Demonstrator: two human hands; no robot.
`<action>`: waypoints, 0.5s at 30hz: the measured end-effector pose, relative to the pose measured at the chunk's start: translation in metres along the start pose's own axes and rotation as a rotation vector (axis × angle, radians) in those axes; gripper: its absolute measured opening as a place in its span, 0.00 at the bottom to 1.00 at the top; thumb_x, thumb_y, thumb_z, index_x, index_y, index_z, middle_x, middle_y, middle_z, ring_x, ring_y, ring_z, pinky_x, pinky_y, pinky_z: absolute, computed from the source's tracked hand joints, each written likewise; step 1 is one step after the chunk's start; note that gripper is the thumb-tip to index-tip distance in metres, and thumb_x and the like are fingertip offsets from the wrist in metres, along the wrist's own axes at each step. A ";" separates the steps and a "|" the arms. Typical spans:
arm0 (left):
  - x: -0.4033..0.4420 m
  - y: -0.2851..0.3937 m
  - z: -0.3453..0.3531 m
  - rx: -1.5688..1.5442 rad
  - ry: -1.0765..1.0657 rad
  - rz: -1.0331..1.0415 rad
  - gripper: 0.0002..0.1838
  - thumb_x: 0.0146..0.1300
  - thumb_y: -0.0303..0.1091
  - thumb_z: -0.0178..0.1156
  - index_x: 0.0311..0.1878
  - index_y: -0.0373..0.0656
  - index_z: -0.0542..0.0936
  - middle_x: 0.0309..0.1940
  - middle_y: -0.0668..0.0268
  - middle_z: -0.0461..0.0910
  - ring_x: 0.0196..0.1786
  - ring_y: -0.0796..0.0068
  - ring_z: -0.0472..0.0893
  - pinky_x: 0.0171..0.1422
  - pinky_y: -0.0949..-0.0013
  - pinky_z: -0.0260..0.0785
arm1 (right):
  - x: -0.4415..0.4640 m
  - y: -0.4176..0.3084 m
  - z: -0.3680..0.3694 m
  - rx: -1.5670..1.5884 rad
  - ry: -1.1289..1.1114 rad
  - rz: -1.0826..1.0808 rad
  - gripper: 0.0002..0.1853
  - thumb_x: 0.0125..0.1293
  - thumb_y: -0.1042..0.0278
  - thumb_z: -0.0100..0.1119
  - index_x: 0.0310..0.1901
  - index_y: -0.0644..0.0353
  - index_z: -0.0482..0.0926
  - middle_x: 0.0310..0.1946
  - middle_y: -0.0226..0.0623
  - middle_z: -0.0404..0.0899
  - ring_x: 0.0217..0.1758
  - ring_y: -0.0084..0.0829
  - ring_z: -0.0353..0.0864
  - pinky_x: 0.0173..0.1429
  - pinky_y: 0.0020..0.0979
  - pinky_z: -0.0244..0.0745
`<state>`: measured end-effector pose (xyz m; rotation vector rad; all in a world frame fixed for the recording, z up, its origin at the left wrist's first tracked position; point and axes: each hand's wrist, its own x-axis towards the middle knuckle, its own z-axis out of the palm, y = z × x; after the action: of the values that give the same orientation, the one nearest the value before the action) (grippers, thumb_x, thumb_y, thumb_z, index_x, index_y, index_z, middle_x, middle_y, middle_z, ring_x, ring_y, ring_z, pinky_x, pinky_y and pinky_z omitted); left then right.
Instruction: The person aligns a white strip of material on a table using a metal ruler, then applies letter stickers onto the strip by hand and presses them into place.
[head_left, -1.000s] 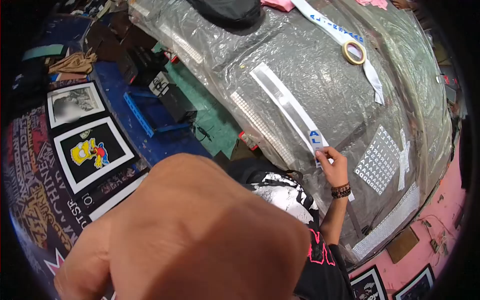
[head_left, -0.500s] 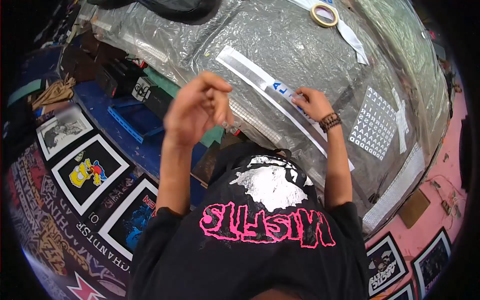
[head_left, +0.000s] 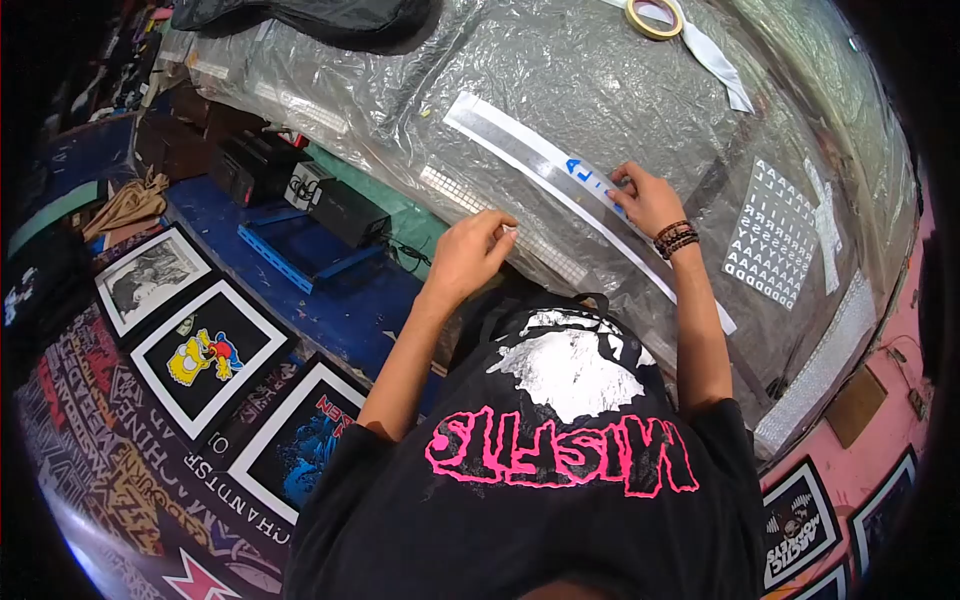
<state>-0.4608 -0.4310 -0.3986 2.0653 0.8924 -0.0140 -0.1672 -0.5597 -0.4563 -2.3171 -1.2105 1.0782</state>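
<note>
Clear, crinkled plastic over the grey worktop (head_left: 560, 80), with pink floor (head_left: 903, 350) at the far right and framed prints (head_left: 160, 345) in a row on the left, beside a blue frame (head_left: 275, 262). Across the plastic, slantwise from upper left to lower right, a long white strip (head_left: 475, 122) with a grey band along its middle. On the strip, blue letters (head_left: 574, 167), about halfway along.

Right hand (head_left: 652, 208) above the strip, palm down, wrist in dark beads (head_left: 676, 238), forearm reaching straight up from the sleeve. Fingers bent and narrow, thumb and forefinger closed on the end of the blue letters (the last of them partly hidden there).

Left hand (head_left: 466, 258) nearer the body, over the worktop's near edge, forearm slanting inward, back of the hand upward. Fingers curled, thumb and forefinger pinched together on a small pale bit (head_left: 509, 230) (too small to name). Apart from the strip, close to a white grid strip (head_left: 545, 258).

To the right of the right hand, a letter sheet (head_left: 770, 235) in rows of white characters, with crossed white tape (head_left: 824, 225) just beyond. Farther up, a tape roll (head_left: 638, 26) on white cloth (head_left: 716, 65), and a black bag (head_left: 340, 20) at upper left. Below, between both arms, a black shirt (head_left: 500, 530) with pink lettering.
</note>
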 end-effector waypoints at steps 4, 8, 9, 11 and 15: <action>-0.008 -0.004 0.009 0.036 0.017 0.096 0.12 0.69 0.38 0.64 0.49 0.42 0.84 0.38 0.60 0.84 0.40 0.63 0.84 0.47 0.63 0.76 | -0.004 0.009 0.005 0.016 0.087 -0.033 0.14 0.66 0.58 0.68 0.47 0.55 0.81 0.30 0.40 0.87 0.34 0.41 0.88 0.39 0.39 0.78; -0.015 -0.008 0.008 0.056 0.013 0.098 0.11 0.69 0.37 0.64 0.47 0.41 0.85 0.38 0.60 0.83 0.38 0.64 0.84 0.45 0.65 0.76 | -0.011 0.006 -0.001 -0.029 0.092 0.011 0.12 0.65 0.58 0.68 0.46 0.53 0.83 0.33 0.39 0.88 0.38 0.42 0.88 0.43 0.42 0.79; -0.015 -0.006 0.005 0.015 0.014 0.067 0.11 0.70 0.36 0.64 0.48 0.40 0.85 0.37 0.60 0.84 0.36 0.66 0.83 0.44 0.66 0.76 | -0.011 0.005 -0.002 -0.047 0.069 0.043 0.12 0.65 0.57 0.67 0.46 0.52 0.84 0.36 0.38 0.90 0.43 0.43 0.89 0.48 0.43 0.81; -0.014 -0.002 0.001 -0.025 0.010 0.041 0.11 0.71 0.36 0.64 0.48 0.39 0.85 0.37 0.61 0.84 0.35 0.69 0.83 0.43 0.67 0.75 | -0.012 0.007 0.001 -0.042 0.084 0.031 0.11 0.66 0.58 0.67 0.46 0.51 0.84 0.37 0.38 0.89 0.43 0.43 0.89 0.48 0.43 0.81; -0.008 0.023 -0.022 -0.544 -0.025 -0.173 0.14 0.77 0.37 0.58 0.53 0.37 0.86 0.34 0.71 0.82 0.36 0.85 0.77 0.42 0.76 0.71 | -0.013 0.014 0.008 -0.072 0.105 0.018 0.11 0.66 0.58 0.67 0.46 0.50 0.84 0.37 0.38 0.89 0.44 0.44 0.89 0.48 0.44 0.81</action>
<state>-0.4596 -0.4286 -0.3659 1.4785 0.9358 0.0994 -0.1703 -0.5786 -0.4635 -2.4098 -1.2097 0.9209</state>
